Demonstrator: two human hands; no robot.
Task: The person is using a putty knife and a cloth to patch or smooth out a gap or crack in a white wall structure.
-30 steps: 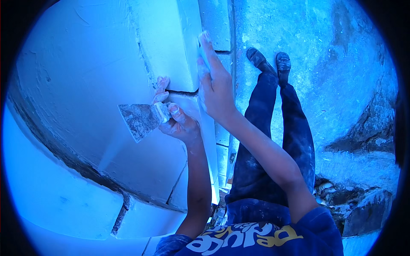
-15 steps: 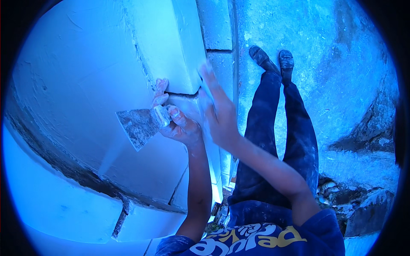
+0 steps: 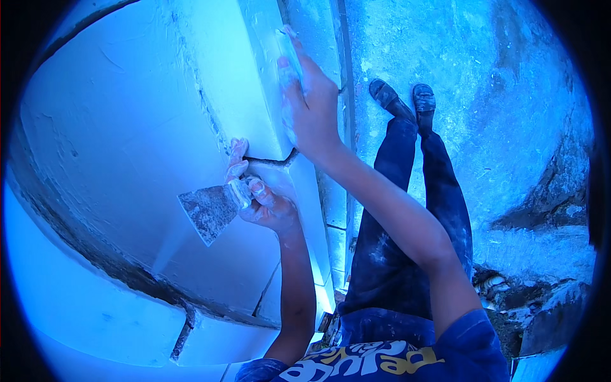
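My left hand (image 3: 275,207) is closed around the handle of a putty knife (image 3: 209,212). Its wide blade, crusted with dried material, points left over a smooth pale surface (image 3: 127,153). Some of that hand's fingers stretch forward beside the gap at the end of a long pale block (image 3: 238,76). My right hand (image 3: 313,111) is against the block's right side, pinching a thin, pale, flat piece (image 3: 291,54) between thumb and fingers. Most of this piece is hidden, so its kind is unclear. Whitish residue coats the fingers of both hands.
A dark, rough groove (image 3: 121,270) curves along the left, with pale slabs (image 3: 95,305) beyond it. My legs (image 3: 398,210) and sandalled feet stand on a mottled floor (image 3: 509,127) to the right. Rubble (image 3: 503,293) lies at the lower right.
My right hand has moved forward along the block's side, away from the left hand. The left hand keeps its hold on the putty knife; the whole scene sits slightly lower in view.
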